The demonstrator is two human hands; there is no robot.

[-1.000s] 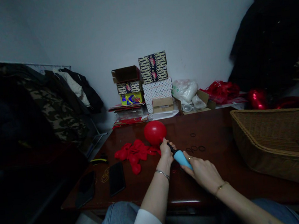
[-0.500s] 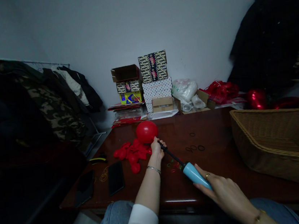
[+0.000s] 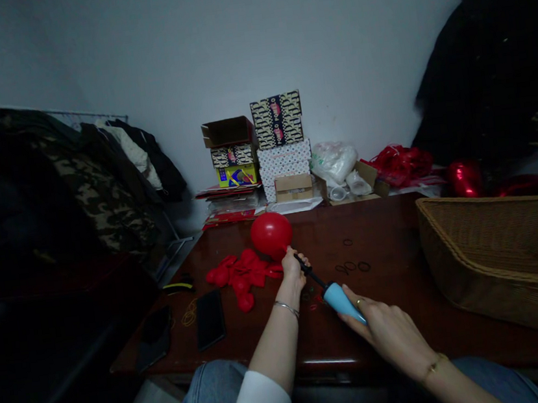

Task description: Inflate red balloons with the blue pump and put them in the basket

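Note:
A round, partly inflated red balloon is at the tip of a hand pump with a light blue barrel and a black rod. My left hand is closed around the balloon's neck and the pump's black front end; the fingers hide where they join. My right hand wraps around the blue barrel near its rear. Just left of my left hand lies a pile of flat red balloons. Small colored rubber bands lie under the pump, partly covered by it.
A wicker basket fills the table's right side. Dark rings lie right of the pump. On the left are a black phone, yellow rubber bands and a yellow-edged tool. Stacked boxes stand along the wall.
My right hand and the blue barrel have moved toward my left hand, so less black rod shows. The balloon and my left hand have shifted slightly right, and the balloon looks a little bigger.

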